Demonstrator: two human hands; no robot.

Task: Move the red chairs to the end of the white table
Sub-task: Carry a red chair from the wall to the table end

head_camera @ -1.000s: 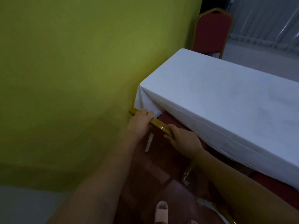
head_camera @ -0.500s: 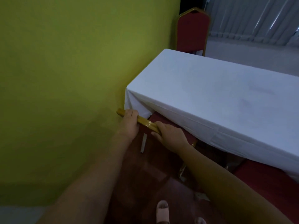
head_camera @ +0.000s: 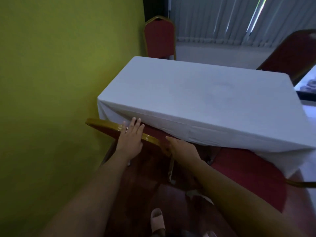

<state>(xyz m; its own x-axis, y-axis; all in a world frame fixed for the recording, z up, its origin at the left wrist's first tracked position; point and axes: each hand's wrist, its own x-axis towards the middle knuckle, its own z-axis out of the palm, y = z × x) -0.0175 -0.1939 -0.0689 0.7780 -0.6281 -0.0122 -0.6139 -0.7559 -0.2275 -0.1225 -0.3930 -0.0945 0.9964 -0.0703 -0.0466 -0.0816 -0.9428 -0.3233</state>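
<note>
A red chair with a gold frame point(head_camera: 106, 124) stands against the near long side of the white table point(head_camera: 196, 93), close to the green wall, its seat tucked under the cloth. My left hand point(head_camera: 130, 137) lies flat on the top rail of its back, fingers spread. My right hand point(head_camera: 182, 148) is curled around the right end of that rail. A second red chair point(head_camera: 248, 177) sits to the right, half under the cloth. Another red chair point(head_camera: 159, 38) stands at the table's far end, and one more point(head_camera: 292, 53) at the far right.
The green wall point(head_camera: 59, 82) runs close along the left. Grey vertical blinds point(head_camera: 230, 19) hang at the back. A second white table with a dark object point(head_camera: 307, 86) shows at the right edge. My sandalled foot point(head_camera: 157, 221) stands on dark red floor.
The view has swung right, showing the table's right end and more chairs. My left hand has loosened from a grip to a flat, spread-finger rest on the rail.
</note>
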